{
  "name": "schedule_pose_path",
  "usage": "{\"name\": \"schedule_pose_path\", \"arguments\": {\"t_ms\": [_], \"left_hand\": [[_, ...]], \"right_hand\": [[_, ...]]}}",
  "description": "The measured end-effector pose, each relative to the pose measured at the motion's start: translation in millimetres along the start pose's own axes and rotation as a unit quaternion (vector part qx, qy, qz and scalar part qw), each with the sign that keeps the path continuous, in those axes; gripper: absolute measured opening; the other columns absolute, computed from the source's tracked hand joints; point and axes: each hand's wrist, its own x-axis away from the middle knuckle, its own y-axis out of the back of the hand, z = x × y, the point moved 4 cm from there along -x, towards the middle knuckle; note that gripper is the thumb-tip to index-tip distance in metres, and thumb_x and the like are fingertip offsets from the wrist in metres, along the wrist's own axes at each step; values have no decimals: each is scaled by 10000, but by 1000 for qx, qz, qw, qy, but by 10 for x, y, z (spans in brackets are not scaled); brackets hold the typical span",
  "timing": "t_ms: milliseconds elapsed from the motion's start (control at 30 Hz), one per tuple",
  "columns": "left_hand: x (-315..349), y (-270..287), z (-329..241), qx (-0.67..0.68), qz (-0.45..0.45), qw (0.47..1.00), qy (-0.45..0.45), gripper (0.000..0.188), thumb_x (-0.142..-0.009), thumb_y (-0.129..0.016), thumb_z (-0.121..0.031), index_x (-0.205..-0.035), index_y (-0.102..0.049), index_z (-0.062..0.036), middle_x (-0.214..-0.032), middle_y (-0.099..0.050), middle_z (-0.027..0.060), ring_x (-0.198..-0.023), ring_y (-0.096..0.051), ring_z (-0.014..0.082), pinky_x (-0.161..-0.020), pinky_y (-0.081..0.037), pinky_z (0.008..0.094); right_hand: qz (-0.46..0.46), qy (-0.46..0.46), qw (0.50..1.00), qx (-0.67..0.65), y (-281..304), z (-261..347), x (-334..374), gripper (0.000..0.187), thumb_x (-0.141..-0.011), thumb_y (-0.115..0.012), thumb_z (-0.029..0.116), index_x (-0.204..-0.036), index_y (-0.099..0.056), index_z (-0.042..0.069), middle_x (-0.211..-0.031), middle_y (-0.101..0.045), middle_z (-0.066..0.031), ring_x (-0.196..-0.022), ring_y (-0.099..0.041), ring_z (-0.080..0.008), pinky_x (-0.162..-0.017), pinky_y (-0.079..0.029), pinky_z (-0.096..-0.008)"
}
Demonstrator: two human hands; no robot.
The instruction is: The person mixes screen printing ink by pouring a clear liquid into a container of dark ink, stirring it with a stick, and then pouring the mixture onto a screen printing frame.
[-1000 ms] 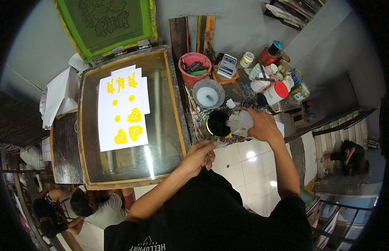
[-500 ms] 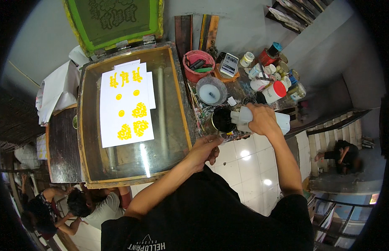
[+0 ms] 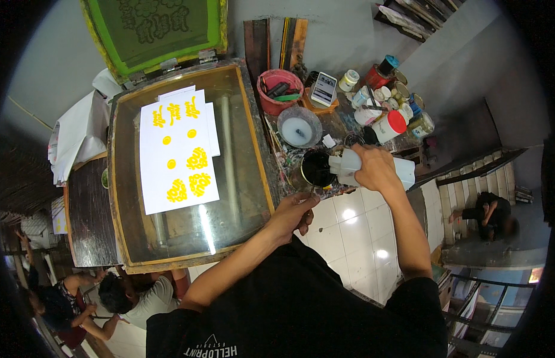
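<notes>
My right hand (image 3: 375, 168) is wrapped round a translucent white plastic jug (image 3: 404, 172). It lies tipped on its side, its mouth at the rim of an open can (image 3: 298, 177) with a black inside. At the can's near side, my left hand (image 3: 294, 216) is closed in a pinch; a thin piece shows at its fingertips, too small to name. Just left of my hands is a wooden-framed glass table (image 3: 188, 230). On its glass rests a white sheet (image 3: 155, 149) printed with yellow designs, with more paper under it.
A green screen frame (image 3: 158, 56) stands raised behind the glass. Beyond the can are a grey bowl (image 3: 314, 120) of whitish liquid, a pink tub (image 3: 277, 108), a phone (image 3: 323, 89) and several jars (image 3: 389, 126). People sit at lower left and far right.
The whole view has shifted slightly. My right hand still keeps the jug tipped at the can, and my left hand stays at the can's near side.
</notes>
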Motion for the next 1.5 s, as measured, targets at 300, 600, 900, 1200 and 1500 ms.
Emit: {"name": "schedule_pose_path", "arguments": {"t_ms": [300, 600, 900, 1200, 1500], "left_hand": [[-1, -6, -8, 3, -7, 1000, -7, 449, -952, -683, -291, -1234, -572, 40, -604, -535, 29, -405, -482, 115, -372, -361, 262], [6, -29, -29, -4, -15, 1000, -7, 447, -958, -675, -294, -1235, -570, 41, -603, -541, 27, -401, -484, 118, -372, -359, 264], [-18, -11, 13, 11, -10, 1000, -17, 471, -958, -674, -292, -1259, -554, 50, -610, -551, 32, -397, -489, 119, -365, -365, 261], [-20, -6, 3, 6, -15, 1000, -17, 449, -959, -671, -289, -1244, -555, 38, -610, -547, 30, -395, -488, 115, -368, -377, 260], [4, -22, -34, 12, -8, 1000, -17, 414, -966, -657, -291, -1218, -562, 24, -607, -542, 26, -393, -485, 114, -374, -376, 254]], "right_hand": [[-18, 17, 999, -26, 54, 43, -30, 391, -674, -631, 61, -1064, -628, 57, -995, -686, -220, -955, -654, -426, -840, -514, -495], [-12, 15, 1000, -17, 18, -4, -78, 375, -678, -644, 78, -1053, -630, 70, -995, -693, -202, -948, -660, -416, -841, -519, -489], [-8, 19, 1000, -10, 16, 10, -102, 381, -677, -644, 85, -1057, -633, 69, -993, -691, -207, -948, -660, -411, -843, -520, -483], [-4, 22, 1000, -7, 44, 10, -108, 420, -671, -641, 81, -1091, -641, 68, -985, -689, -217, -945, -659, -416, -841, -520, -485], [-4, 15, 1000, -1, 54, 30, -119, 425, -680, -641, 82, -1105, -649, 67, -997, -690, -216, -960, -659, -413, -846, -520, -485]]}}
